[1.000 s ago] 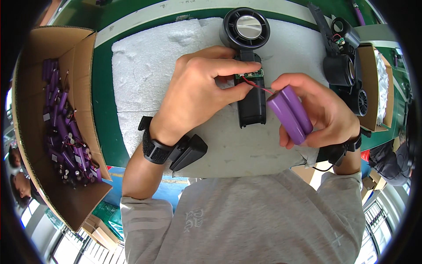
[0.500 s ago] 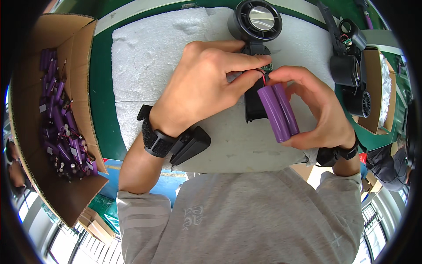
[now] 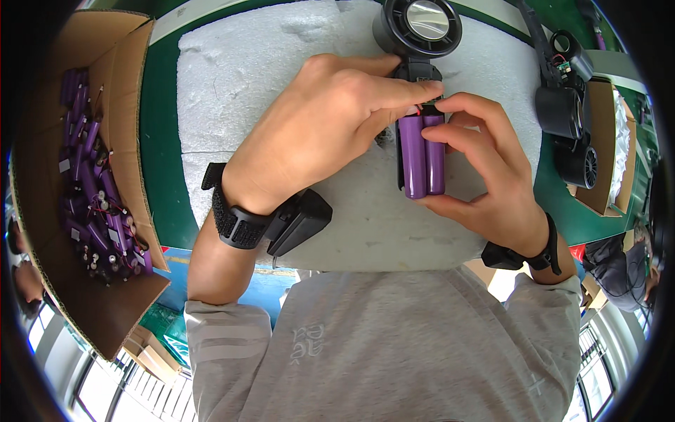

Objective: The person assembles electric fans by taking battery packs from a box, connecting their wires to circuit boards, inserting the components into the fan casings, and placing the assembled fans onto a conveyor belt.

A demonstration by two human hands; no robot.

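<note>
A black handheld fan [image 3: 450,43] lies with its round head toward the far side and its handle toward me. Against the open handle is a pack of two purple battery cells [image 3: 415,158], side by side and lined up with it. My right hand [image 3: 496,169] grips the pack, thumb at its near end and fingers along its right side and top. My left hand [image 3: 316,119] reaches across from the left, thumb and forefinger closed at the handle's upper part, by a short red wire [image 3: 420,108]. Those fingers partly hide the small circuit board there.
White foam padding [image 3: 239,84] covers the green bench under my hands. At left stands an open cardboard box [image 3: 133,141] full of purple battery packs [image 3: 91,176]. Several black fan parts [image 3: 559,112] sit at right, beside another cardboard box [image 3: 598,193] with white lining.
The battery pack has moved left and upward from a tilted position beside the handle to lie straight over it. My right hand moved with it; the fan has shifted slightly up and right.
</note>
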